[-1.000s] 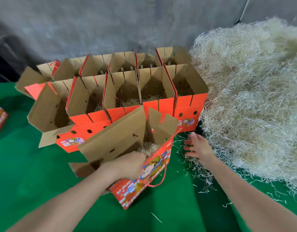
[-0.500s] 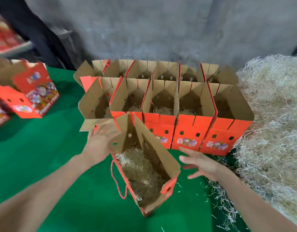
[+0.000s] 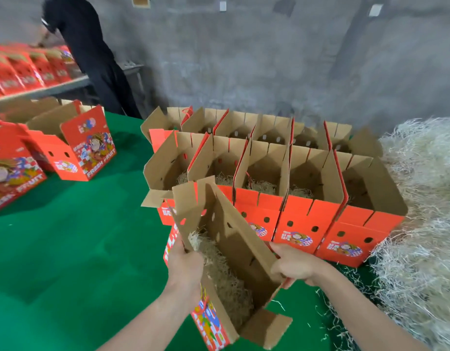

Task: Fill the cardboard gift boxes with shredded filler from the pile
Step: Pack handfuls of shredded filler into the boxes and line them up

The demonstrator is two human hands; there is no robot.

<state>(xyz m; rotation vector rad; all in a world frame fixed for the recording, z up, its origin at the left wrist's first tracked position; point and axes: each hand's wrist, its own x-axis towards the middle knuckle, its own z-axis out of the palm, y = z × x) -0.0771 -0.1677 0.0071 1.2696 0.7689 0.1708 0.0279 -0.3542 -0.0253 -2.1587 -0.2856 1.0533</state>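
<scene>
Two grips closed | left hand point(image 3: 184, 264): gift box point(image 3: 240, 249) left wall | right hand point(image 3: 293, 264): right wall

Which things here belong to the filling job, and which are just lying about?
Job: held box, gripped by left hand and right hand; filler pile; rows of open boxes.
Lying about: printed boxes at far left; shelved boxes; person in black.
</scene>
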